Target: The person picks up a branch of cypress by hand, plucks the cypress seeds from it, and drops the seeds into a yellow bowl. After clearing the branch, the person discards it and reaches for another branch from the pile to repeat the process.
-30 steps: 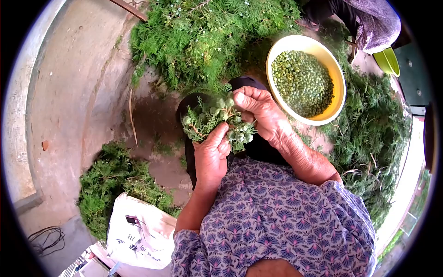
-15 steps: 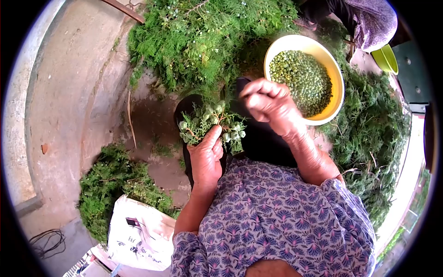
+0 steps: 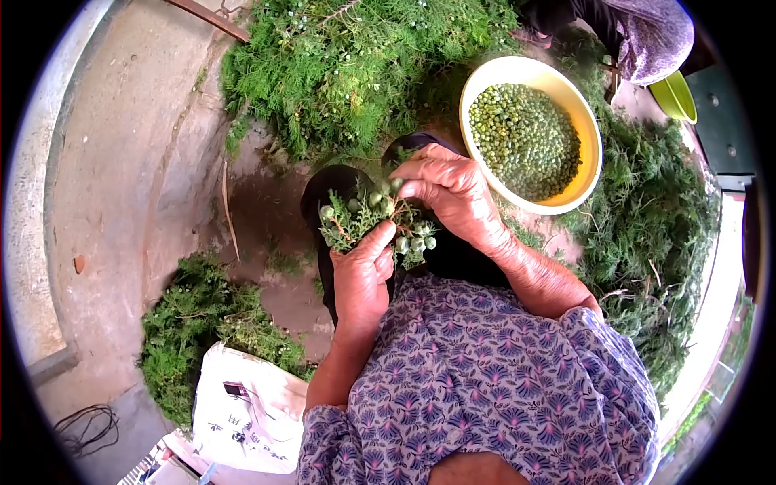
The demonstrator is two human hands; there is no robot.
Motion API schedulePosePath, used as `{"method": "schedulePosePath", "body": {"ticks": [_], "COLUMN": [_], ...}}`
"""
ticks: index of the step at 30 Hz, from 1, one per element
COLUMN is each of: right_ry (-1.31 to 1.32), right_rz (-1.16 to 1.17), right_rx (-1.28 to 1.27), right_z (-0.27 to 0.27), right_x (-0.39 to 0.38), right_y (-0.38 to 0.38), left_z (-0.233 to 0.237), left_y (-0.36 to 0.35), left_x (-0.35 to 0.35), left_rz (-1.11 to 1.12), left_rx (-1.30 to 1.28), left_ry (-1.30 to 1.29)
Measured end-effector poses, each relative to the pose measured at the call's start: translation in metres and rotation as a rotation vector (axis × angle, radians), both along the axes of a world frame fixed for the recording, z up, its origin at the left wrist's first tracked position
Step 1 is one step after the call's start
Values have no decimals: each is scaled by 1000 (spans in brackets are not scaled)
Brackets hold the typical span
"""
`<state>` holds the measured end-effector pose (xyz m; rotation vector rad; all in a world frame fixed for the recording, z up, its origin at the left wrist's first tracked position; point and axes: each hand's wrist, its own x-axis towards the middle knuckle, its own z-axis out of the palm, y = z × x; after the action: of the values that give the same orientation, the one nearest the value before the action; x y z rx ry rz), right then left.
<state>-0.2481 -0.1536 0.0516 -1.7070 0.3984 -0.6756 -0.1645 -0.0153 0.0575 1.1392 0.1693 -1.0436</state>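
My left hand (image 3: 364, 275) grips a green sprig (image 3: 347, 224) with pale round cones, its thumb lying over the reddish stem. Above the sprig's upper right side is my right hand (image 3: 449, 190), with thumb and forefinger pinched at a green cone (image 3: 397, 184). The sprig is over my knees. Just right of my right hand stands a yellow basin (image 3: 594, 133), which holds many small green cones (image 3: 525, 137).
A large heap of green branches (image 3: 347, 89) lies ahead, another (image 3: 647, 234) at the right, and a smaller pile (image 3: 194, 315) at lower left beside a white sack (image 3: 250, 412). A person (image 3: 655, 36) and a green basin (image 3: 675, 97) are at upper right.
My right hand has moved left and down from beside the basin to the sprig, and its fingers now touch the cones. My left hand still holds the sprig.
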Motion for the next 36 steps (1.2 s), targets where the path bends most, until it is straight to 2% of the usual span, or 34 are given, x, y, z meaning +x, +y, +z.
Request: {"method": "schedulePosePath", "body": {"ticks": [1,2,3,5,7,9,11,13,15,17,19,21,22,23,25,27,29,30,31,32,33,35,36], "right_ry": [-15,-179,-182,-71,16,-119,-209,-189,-23,14,284,669,949,963,647,586,323,123,-265,-219,-124,65,82], "right_rz": [-67,-108,-110,-197,-317,-321,-375,-487,-572,-670,-780,-824,-806,-757,-835,-727,-619,-411,-2,21,99,88,93], "right_rx": [32,50,46,774,897,957,925,899,579,261,-17,-629,-513,-461,-438,-322,-30,-92,-4,-276,-266,-370,-346], "right_z": [-5,-18,-15,-3,8,5,3,6,-3,-15,-47,-78,-67,-85,-75,-35,0,2,8,5,11,34,34], "right_x": [0,4,4,1,1,-8,-20,-31,-48,-71,-107,-142,-145,-164,-159,-130,-86,-74,-62,-46,-38,-19,-14], "right_y": [1,2,3,10,6,-8,-31,-49,-65,-88,-130,-161,-163,-179,-166,-145,-101,-84,-72,-59,-41,-18,-12], "left_z": [1,4,6,5,6,4,11,13,8,7,6,7,7,6,2,-3,-1,4,7,8,9,11,15], "left_y": [-1,-3,-6,-9,-12,-11,-10,-10,-8,-7,-7,-7,-7,-7,-8,-8,-11,-15,-17,-15,-15,-16,-17], "left_x": [-1,-1,-1,-1,-4,-10,-9,-6,-4,-4,-3,-3,-2,-2,-2,-2,-5,-8,-9,-8,-8,-10,-10], "left_rz": [-1,-13,-26,-43,-35,-18,-32,-45,-51,-54,-53,-55,-56,-54,-63,-63,-65,-57,-48,-84,-84,-68,-75], "left_rx": [0,16,31,2,-6,26,-8,-31,-23,-17,-13,-20,-4,-2,57,81,104,118,129,117,117,68,68], "left_ry": [0,-15,-33,-31,-32,-23,-34,-71,-56,-32,-9,-38,-39,-40,-44,-49,-55,-133,-212,-235,-236,-251,-280]}}
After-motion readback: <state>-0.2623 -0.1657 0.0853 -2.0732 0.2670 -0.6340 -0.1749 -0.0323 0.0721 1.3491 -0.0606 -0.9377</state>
